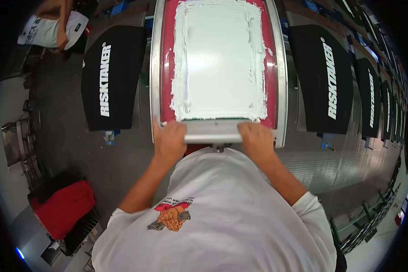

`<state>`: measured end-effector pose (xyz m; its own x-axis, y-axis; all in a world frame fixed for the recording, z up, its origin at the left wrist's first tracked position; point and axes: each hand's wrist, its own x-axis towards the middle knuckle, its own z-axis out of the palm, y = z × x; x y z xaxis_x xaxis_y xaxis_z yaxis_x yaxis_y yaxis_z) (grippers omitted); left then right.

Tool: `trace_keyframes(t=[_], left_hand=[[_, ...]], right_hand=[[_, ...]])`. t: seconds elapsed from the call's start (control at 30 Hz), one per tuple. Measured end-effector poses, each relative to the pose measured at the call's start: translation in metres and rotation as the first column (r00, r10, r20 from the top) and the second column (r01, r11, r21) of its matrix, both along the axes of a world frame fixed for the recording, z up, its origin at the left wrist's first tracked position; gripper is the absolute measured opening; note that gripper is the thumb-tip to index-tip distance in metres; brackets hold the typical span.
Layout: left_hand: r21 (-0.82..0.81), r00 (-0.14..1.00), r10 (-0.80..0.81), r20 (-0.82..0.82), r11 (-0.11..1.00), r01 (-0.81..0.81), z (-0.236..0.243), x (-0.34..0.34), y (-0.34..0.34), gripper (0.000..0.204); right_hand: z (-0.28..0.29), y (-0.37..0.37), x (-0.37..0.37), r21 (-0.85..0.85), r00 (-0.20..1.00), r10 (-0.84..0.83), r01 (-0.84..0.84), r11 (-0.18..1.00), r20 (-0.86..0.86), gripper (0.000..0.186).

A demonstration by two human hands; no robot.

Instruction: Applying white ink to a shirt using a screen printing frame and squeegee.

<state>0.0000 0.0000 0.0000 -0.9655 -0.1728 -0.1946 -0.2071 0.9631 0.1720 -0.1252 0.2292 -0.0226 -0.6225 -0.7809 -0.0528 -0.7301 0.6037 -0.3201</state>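
Observation:
A squeegee [213, 132] with a broad silver handle lies across the near end of a screen-printing frame [157, 72]. My left hand [170, 139] is closed round its left end, the thumb stretched toward the frame's side. Its right end is gripped by my right hand [258, 138], fingers curled over the top. Beyond the squeegee, white ink [217, 61] covers the middle of the screen, with thick, ragged ridges along the sides. Red-pink margins [271, 75] border the ink inside the metal frame. The squeegee's blade is mostly hidden under the handle.
Black garments with white lettering lie on printing boards to the left [115, 81] and right [324, 84], several more curving away at far right. Another person's arm [62, 27] handles a white shirt [77, 31] at upper left. Red cloth [65, 206] rests on a rack at lower left.

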Motion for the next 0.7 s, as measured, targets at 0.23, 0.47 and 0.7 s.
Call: trace_keyframes(t=[0.23, 0.47, 0.7], left_hand=[[-0.15, 0.916, -0.164, -0.365, 0.982, 0.116, -0.065, -0.193, -0.11, 0.038], [-0.051, 0.968, -0.137, -0.211, 0.99, 0.129, 0.023, -0.314, -0.142, 0.026], [0.26, 0.984, -0.058, -0.167, 0.96, 0.101, 0.005, -0.044, -0.029, 0.023]], right_hand=[[-0.027, -0.096, -0.188, -0.016, 0.941, -0.143, 0.145, 0.989, -0.305, 0.027], [0.009, -0.14, -0.306, 0.082, 0.959, -0.067, 0.093, 0.992, -0.276, 0.031], [0.022, -0.01, -0.034, -0.052, 0.985, -0.109, 0.116, 0.992, 0.135, 0.036]])
